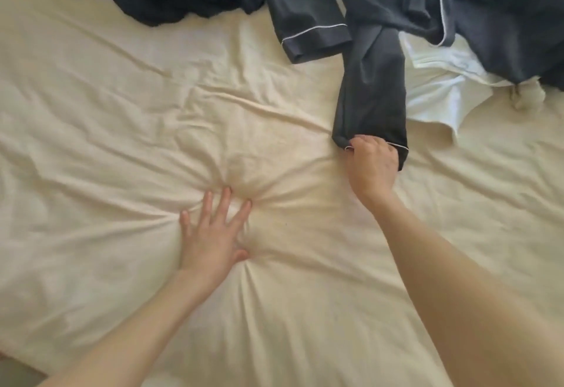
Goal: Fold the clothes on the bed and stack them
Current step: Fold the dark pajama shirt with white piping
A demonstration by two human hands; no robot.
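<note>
With our right hand [373, 163] gripping the cuff of the dark pyjama garment [370, 93] heaped at the bed's far edge, we draw it evenly toward bare sheet [106, 118], left hand [210, 234] pressing flat, fingers spread.

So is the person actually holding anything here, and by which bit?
Yes. The right hand grips the dark pyjama piece by its white-piped cuff end. The left hand holds nothing; it presses flat on the cream sheet.
</note>
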